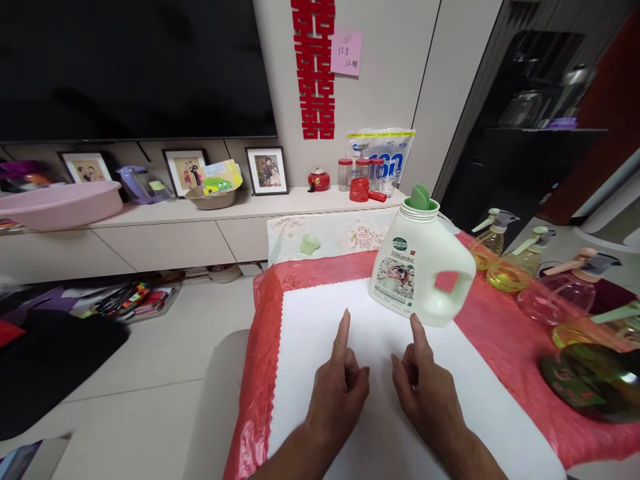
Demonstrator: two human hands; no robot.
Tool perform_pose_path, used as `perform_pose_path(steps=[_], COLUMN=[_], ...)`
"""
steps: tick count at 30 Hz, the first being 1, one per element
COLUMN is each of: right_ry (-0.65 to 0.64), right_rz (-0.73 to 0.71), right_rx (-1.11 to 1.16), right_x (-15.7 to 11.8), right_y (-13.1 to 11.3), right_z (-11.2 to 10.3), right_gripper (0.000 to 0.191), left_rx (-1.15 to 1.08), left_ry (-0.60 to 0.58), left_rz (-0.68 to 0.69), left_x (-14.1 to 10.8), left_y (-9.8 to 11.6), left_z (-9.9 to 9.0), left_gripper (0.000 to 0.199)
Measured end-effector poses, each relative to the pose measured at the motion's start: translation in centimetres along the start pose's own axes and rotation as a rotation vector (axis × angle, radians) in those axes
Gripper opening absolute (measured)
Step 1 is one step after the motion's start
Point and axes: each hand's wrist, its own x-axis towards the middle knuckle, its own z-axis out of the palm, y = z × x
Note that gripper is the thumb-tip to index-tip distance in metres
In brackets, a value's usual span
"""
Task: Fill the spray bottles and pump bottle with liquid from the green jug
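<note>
A pale green detergent jug (430, 247) with a hollow handle stands upright on a white scalloped-edged mat (305, 333). Its green cap (420, 198) sits in the neck with the cup facing up. My left hand (340, 383) hovers over the mat, index finger stretched forward and the other fingers curled, holding nothing. Likewise my right hand (427, 383) points its index finger toward the jug's lower edge, close to it; whether it touches I cannot tell. Nothing is in that hand either.
Red plastic film (260, 353) covers the table around the mat. Several pump bottles (515, 270) line the right side, near a dark bottle (590, 383). A pale green piece (309, 244) lies on the floral cloth (350, 235). Behind runs a low cabinet (160, 233).
</note>
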Motion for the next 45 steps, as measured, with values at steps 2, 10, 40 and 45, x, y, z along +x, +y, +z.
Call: perform_pose_path(steps=[2,10,40,45], right_ry=[-0.006,-0.057,-0.240,-0.244], right_rz=[0.005,0.054,-0.048,-0.050], right_rx=[-0.032,-0.072,-0.428,-0.450], right_x=[-0.1,-0.2,-0.8,-0.7], right_y=[0.3,0.7,0.8,0.4], right_z=[0.4,0.9,1.7,1.6], right_gripper=[0.064,0.065,0.083,0.084], left_rx=[0.069,0.254,0.941,0.885], left_ry=[0.015,-0.016,-0.279,-0.242], left_rz=[0.010,-0.061,-0.209,-0.165], left_x=[0.0,0.2,0.7,0.7], left_y=[-0.3,-0.5,2.5,1.9], left_z=[0.0,-0.3,1.0,0.9], left_gripper=[0.083,0.084,0.075,0.075])
